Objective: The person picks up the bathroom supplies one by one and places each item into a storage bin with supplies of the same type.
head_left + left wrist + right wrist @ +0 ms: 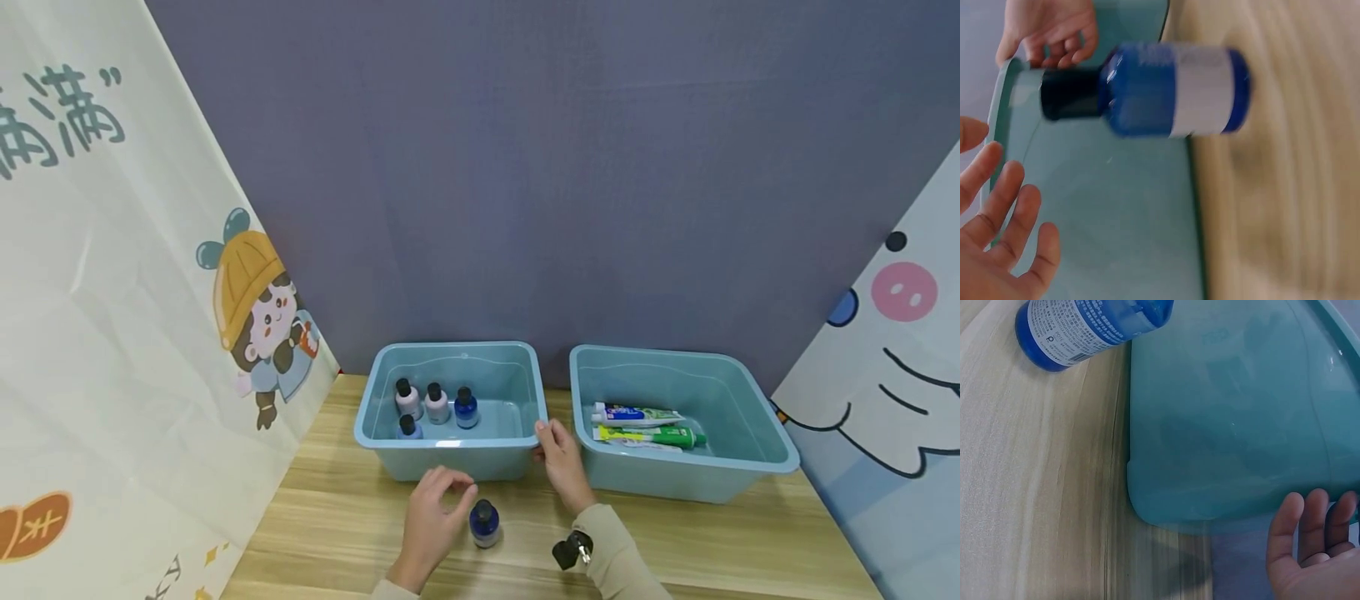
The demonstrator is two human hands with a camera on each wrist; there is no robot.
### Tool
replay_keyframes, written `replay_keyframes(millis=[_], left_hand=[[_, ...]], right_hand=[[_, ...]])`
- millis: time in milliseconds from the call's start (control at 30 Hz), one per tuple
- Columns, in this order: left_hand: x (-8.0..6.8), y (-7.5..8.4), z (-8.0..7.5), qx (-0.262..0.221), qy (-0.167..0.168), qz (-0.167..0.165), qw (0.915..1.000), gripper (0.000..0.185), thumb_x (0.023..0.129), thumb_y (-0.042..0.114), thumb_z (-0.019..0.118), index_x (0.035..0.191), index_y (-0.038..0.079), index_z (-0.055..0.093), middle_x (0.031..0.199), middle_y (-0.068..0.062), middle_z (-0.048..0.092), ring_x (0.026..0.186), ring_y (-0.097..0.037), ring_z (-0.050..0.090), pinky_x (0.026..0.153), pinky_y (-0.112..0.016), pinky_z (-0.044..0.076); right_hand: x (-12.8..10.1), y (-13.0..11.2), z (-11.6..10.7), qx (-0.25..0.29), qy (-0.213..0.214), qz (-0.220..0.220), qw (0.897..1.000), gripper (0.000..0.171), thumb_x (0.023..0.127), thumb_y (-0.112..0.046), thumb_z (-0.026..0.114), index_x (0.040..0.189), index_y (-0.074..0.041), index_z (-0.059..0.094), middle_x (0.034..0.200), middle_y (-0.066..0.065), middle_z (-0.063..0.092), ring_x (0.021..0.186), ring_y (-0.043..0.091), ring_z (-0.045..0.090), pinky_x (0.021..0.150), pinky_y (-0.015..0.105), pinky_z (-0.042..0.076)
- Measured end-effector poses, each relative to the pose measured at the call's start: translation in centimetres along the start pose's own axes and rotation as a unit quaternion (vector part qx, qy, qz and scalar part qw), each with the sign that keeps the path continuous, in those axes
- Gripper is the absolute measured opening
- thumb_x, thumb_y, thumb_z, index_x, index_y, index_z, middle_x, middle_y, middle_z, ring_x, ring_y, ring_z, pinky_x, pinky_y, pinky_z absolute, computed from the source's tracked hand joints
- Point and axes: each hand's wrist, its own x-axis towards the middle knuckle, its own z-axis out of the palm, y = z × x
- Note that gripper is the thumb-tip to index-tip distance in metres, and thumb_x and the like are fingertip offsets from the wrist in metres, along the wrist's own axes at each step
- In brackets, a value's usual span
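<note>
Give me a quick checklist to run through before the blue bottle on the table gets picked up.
1. Dark blue plastic bottle with black cap upright on the wooden table: ok.
2. Left hand free to take it: ok, fingers loosely spread beside the bottle, holding nothing.
3. Left light blue plastic bin steadied: ok, right hand grips its near right corner.
4. Room in that bin: ok, four small bottles stand at its left side, floor to their right bare.
5. Cap tight: cannot tell.
</note>
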Motion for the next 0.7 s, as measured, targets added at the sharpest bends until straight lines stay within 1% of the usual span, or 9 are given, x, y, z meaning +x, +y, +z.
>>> replay_keyframes(millis=[67, 133, 267, 300, 433, 567, 700], left_hand=[[-0.6, 0.1, 0.4, -0.003, -0.021, -0.002, 0.9998, 0.016, 0.084, 0.017, 0.083, 0.094, 0.023, 0.073, 0.087, 0.012, 0.065, 0.083, -0.004, 0.057, 0.074, -0.024, 0.051], [-1.2, 0.2, 0.7, 0.001, -0.044, -0.007, 0.9990, 0.017, 0.084, 0.020, 0.083, 0.097, 0.024, 0.073, 0.088, 0.010, 0.064, 0.083, -0.005, 0.057, 0.074, -0.024, 0.051], [-2.0, 0.3, 1.2, 0.022, -0.083, -0.025, 0.9960, 0.020, 0.085, 0.029, 0.083, 0.102, 0.029, 0.073, 0.093, 0.012, 0.063, 0.089, -0.003, 0.057, 0.077, -0.023, 0.050], [-2.2, 0.2, 1.3, 0.027, -0.089, -0.029, 0.9953, 0.021, 0.085, 0.031, 0.083, 0.104, 0.029, 0.072, 0.094, 0.013, 0.062, 0.090, -0.002, 0.057, 0.078, -0.024, 0.050], [-2.6, 0.0, 1.5, 0.040, -0.095, -0.033, 0.9941, 0.027, 0.083, 0.031, 0.086, 0.106, 0.026, 0.074, 0.096, 0.014, 0.063, 0.092, -0.003, 0.057, 0.079, -0.026, 0.050], [-2.8, -0.1, 1.6, 0.044, -0.089, -0.025, 0.9948, 0.032, 0.081, 0.029, 0.087, 0.109, 0.023, 0.074, 0.095, 0.012, 0.063, 0.090, -0.006, 0.058, 0.076, -0.026, 0.049], [-2.9, -0.2, 1.6, 0.040, -0.092, -0.027, 0.9945, 0.033, 0.081, 0.028, 0.087, 0.110, 0.020, 0.073, 0.093, 0.010, 0.063, 0.087, -0.012, 0.059, 0.074, -0.025, 0.048]], right_hand=[[-0.4, -0.7, 0.0, -0.003, -0.001, -0.005, 1.000, 0.031, 0.111, -0.022, 0.045, 0.085, -0.005, 0.046, 0.090, 0.013, 0.053, 0.091, 0.034, 0.058, 0.085, 0.043, 0.053], [-0.4, -0.6, 0.0, -0.005, 0.000, -0.004, 1.000, 0.031, 0.111, -0.022, 0.045, 0.085, -0.006, 0.047, 0.089, 0.012, 0.053, 0.091, 0.034, 0.058, 0.083, 0.039, 0.053], [0.5, 1.0, 0.0, -0.003, 0.006, 0.001, 1.000, 0.032, 0.111, -0.026, 0.046, 0.086, -0.006, 0.047, 0.088, 0.007, 0.052, 0.090, 0.030, 0.058, 0.079, 0.034, 0.053], [0.8, 1.5, -0.1, -0.004, 0.007, 0.004, 1.000, 0.032, 0.111, -0.027, 0.046, 0.086, -0.006, 0.047, 0.088, 0.007, 0.052, 0.090, 0.029, 0.058, 0.079, 0.035, 0.053], [1.3, 2.5, -0.1, -0.006, 0.007, -0.002, 1.000, 0.035, 0.110, -0.032, 0.047, 0.087, -0.005, 0.046, 0.089, 0.006, 0.052, 0.087, 0.023, 0.058, 0.080, 0.037, 0.053], [1.3, 2.6, 0.0, 0.002, 0.012, -0.005, 1.000, 0.037, 0.109, -0.035, 0.049, 0.087, -0.005, 0.047, 0.089, 0.006, 0.053, 0.086, 0.022, 0.058, 0.081, 0.039, 0.054], [1.2, 2.5, 0.0, 0.005, 0.013, -0.008, 1.000, 0.037, 0.109, -0.035, 0.050, 0.087, -0.006, 0.047, 0.088, 0.006, 0.053, 0.085, 0.021, 0.058, 0.083, 0.040, 0.054]])
